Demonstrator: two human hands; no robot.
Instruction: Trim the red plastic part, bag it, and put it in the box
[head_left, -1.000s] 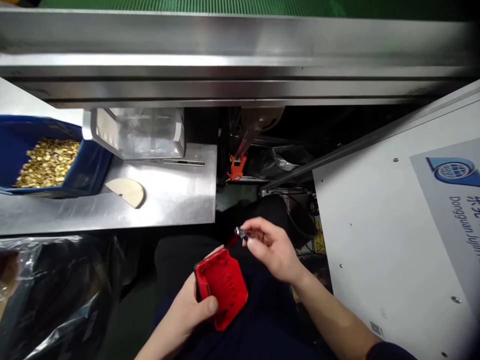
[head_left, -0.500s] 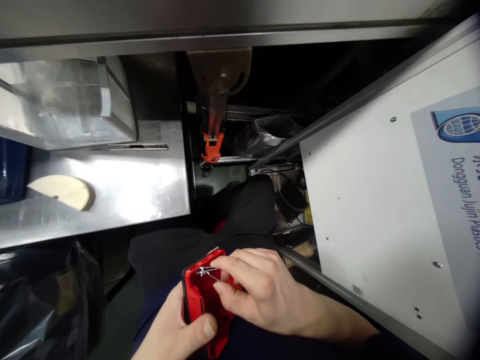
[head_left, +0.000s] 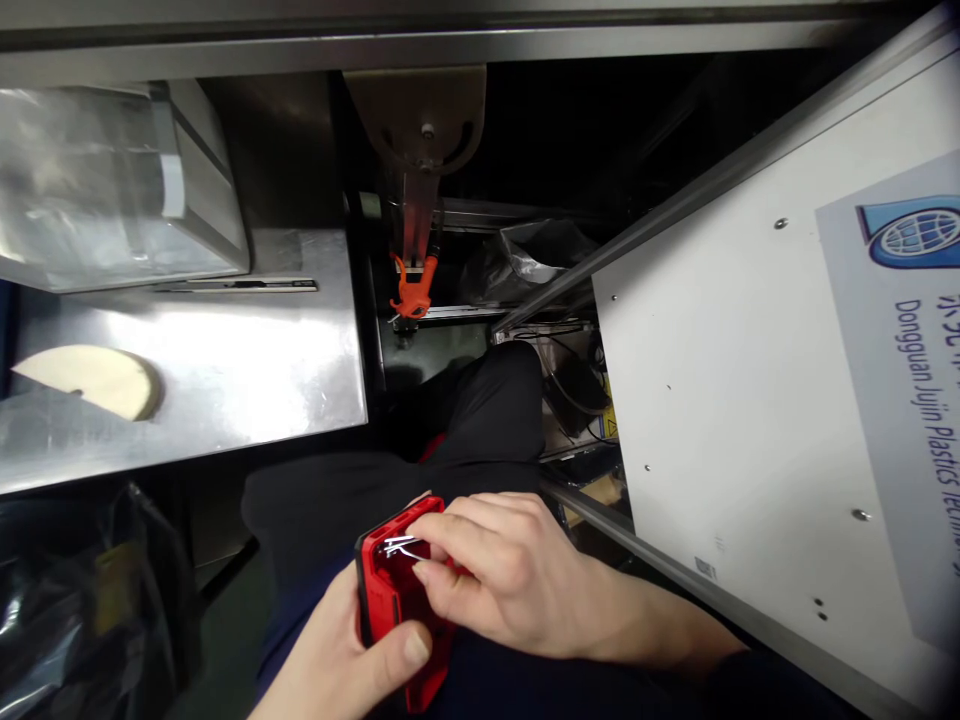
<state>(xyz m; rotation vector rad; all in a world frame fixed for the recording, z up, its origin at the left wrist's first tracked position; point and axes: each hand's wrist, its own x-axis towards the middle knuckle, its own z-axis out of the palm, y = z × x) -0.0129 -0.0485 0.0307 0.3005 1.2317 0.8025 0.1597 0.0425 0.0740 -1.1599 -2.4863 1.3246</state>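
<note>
My left hand [head_left: 352, 640] grips a red plastic casing [head_left: 386, 600] by its side, thumb over the near wall. The casing has a black outer edge, and its hollow inside faces my right hand. Between the thumb and forefinger of my right hand [head_left: 495, 580] is a small shiny pair of nail clippers [head_left: 397, 546]. Their jaw end reaches inside the casing near its upper end; whether they touch the plastic I cannot tell. My right hand covers much of the casing's far side.
On the left, a metal table [head_left: 262, 370] carries a cream half-disc [head_left: 97, 380], a thin knife-like tool [head_left: 255, 285] and a clear-fronted box [head_left: 112, 190]. An orange air gun [head_left: 414, 290] hangs ahead. A white panel [head_left: 735, 400] stands at right, and black plastic bagging [head_left: 82, 600] at lower left.
The view has shifted slightly, so most things sit a little further left and higher. Both hands keep their holds; the nail clippers stay inside the casing's upper end.
</note>
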